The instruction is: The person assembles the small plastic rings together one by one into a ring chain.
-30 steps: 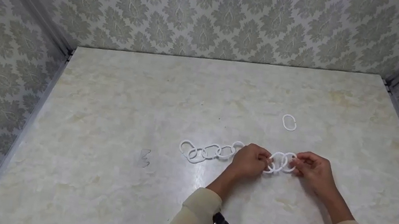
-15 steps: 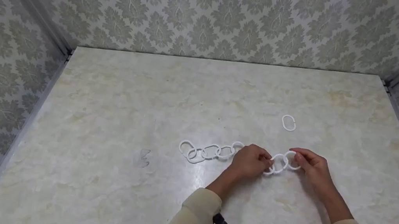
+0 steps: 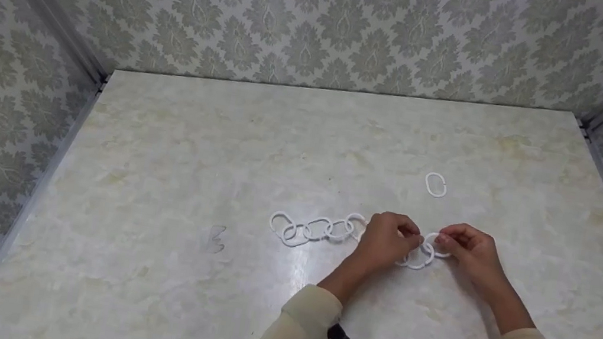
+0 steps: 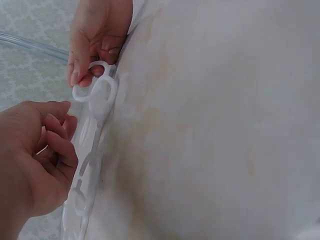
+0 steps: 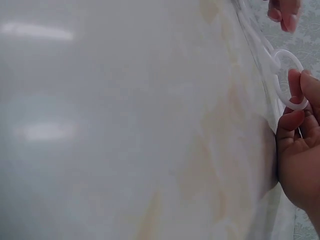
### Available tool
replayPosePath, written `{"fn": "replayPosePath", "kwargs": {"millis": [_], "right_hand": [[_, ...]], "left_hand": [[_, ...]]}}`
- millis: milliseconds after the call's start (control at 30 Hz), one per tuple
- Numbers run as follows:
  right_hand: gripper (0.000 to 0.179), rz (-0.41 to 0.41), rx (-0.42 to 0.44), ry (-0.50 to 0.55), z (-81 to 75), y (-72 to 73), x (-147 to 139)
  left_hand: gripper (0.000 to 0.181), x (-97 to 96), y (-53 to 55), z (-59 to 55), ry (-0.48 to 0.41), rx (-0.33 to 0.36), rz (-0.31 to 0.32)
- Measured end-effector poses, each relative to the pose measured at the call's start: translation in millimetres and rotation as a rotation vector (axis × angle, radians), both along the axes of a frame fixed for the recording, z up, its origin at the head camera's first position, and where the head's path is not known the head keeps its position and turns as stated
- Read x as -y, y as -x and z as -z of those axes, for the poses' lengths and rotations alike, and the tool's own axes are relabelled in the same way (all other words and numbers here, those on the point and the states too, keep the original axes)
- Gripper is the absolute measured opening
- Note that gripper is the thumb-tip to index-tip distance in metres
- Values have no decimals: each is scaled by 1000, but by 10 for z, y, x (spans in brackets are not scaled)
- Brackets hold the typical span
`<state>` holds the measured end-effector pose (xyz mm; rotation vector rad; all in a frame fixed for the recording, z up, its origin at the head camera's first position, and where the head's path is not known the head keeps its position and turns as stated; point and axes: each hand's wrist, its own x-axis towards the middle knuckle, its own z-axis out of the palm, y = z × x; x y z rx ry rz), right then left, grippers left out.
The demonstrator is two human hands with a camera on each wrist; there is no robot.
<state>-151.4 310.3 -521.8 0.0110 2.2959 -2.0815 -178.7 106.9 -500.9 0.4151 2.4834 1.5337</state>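
Note:
A chain of white plastic C-shaped links [image 3: 307, 232] lies across the table, its left part on the tabletop. My right hand [image 3: 471, 255] pinches the end link [image 5: 278, 90] between thumb and fingers at the chain's right end. My left hand [image 3: 386, 242] hovers over the chain just left of that link, covering some links in the head view. In the left wrist view its fingers [image 4: 62, 145] are loosely bent, with nothing between them and a small gap to the nearest links [image 4: 114, 92].
One loose white link [image 3: 426, 185] lies farther back on the marbled table [image 3: 193, 135]. A clear, jagged-edged flat piece [image 3: 216, 239] lies left of the chain. Patterned walls [image 3: 346, 27] stand behind and at both sides.
My left hand has let go of the chain and shifted right, closer to the right hand. The right hand has changed its grip on the end link, which has tilted and moved slightly.

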Motion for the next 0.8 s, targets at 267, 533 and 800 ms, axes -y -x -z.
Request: {"fn": "replayPosePath", "kwargs": {"millis": [267, 533, 800], "right_hand": [[22, -36, -17, -18, 23, 12, -4], [25, -54, -36, -23, 27, 6, -31], [23, -62, -5, -89, -9, 23, -56]], "left_hand": [[11, -108, -18, 118, -94, 45, -1], [10, -101, -6, 128, -136, 92, 21], [9, -114, -6, 137, -152, 121, 9]]}}
